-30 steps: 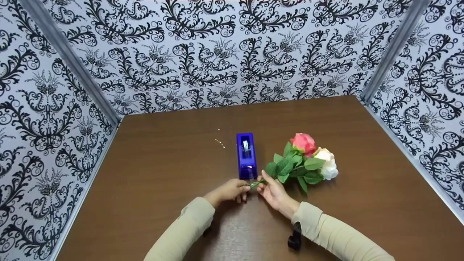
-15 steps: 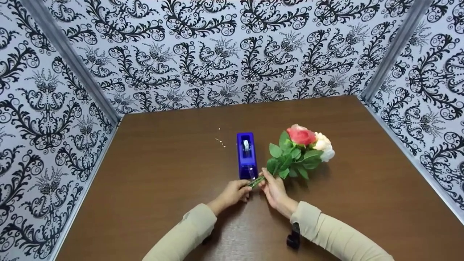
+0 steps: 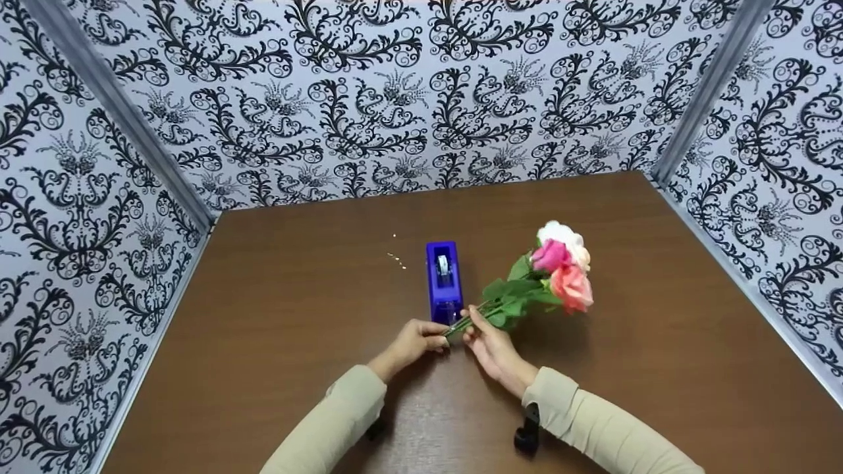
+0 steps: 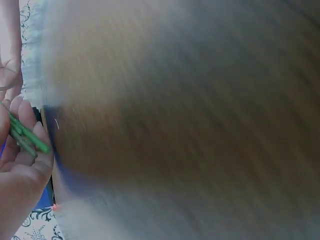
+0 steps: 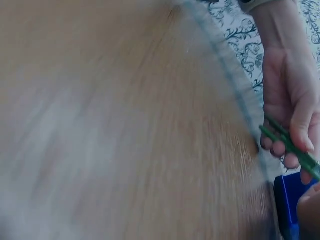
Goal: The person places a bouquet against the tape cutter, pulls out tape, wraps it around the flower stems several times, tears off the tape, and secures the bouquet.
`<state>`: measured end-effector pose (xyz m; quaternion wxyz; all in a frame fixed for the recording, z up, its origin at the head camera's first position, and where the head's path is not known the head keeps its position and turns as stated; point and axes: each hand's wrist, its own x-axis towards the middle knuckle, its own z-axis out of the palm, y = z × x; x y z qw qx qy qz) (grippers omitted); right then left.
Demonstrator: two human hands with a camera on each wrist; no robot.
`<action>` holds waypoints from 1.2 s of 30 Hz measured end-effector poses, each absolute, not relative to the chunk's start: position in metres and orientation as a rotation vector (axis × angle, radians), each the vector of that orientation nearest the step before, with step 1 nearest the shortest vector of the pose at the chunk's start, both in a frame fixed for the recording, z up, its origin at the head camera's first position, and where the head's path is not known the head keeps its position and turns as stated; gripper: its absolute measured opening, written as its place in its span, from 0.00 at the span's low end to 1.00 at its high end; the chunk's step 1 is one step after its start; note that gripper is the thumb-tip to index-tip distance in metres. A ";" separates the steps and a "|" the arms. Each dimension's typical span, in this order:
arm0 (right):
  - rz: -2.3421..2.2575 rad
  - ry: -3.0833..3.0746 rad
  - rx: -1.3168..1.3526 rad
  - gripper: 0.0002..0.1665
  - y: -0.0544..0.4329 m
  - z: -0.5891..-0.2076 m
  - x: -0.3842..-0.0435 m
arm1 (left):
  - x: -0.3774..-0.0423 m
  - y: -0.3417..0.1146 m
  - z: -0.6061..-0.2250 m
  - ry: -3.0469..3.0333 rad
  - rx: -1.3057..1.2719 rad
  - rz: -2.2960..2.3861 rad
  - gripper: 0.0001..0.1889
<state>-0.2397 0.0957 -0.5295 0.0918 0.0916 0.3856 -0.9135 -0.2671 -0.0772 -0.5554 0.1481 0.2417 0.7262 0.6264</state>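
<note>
Above the brown wood-grain table [image 3: 309, 296], with blooms toward its right edge, the left hand [image 3: 413, 341] and right hand [image 3: 492, 350] each pinched the green stems of a pink, coral and white rose bunch [image 3: 520, 289] beside the blue oblong tape dispenser [image 3: 433, 280]. Binding the stems seemed in hand; the next move likely called for snug, even pinches.

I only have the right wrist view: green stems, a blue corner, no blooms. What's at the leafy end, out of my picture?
Observer: From the head view, a cluster of flowers, among them a white bloom, a magenta bloom and a coral bloom.
Operator: Where along the stems is the right hand?
Observer: Between the left hand and the green leaves.
Operator: And that blue corner?
Observer: It belongs to a tape dispenser just beyond the hands, with a roll in its slot.
</note>
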 end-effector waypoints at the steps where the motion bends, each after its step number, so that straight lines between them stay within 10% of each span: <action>1: -2.731 1.133 0.303 0.05 0.095 -0.529 -0.239 | -0.267 -0.077 -0.555 2.132 0.686 1.795 0.13; 11: -2.684 1.309 0.208 0.12 0.097 -0.523 -0.241 | -0.252 -0.072 -0.506 2.452 0.543 1.549 0.11; 23: -2.727 1.091 0.180 0.05 0.098 -0.520 -0.245 | -0.302 -0.085 -0.582 2.376 0.734 1.723 0.10; 36: -2.708 1.282 0.233 0.17 0.094 -0.521 -0.256 | -0.275 -0.086 -0.512 2.364 0.469 1.557 0.16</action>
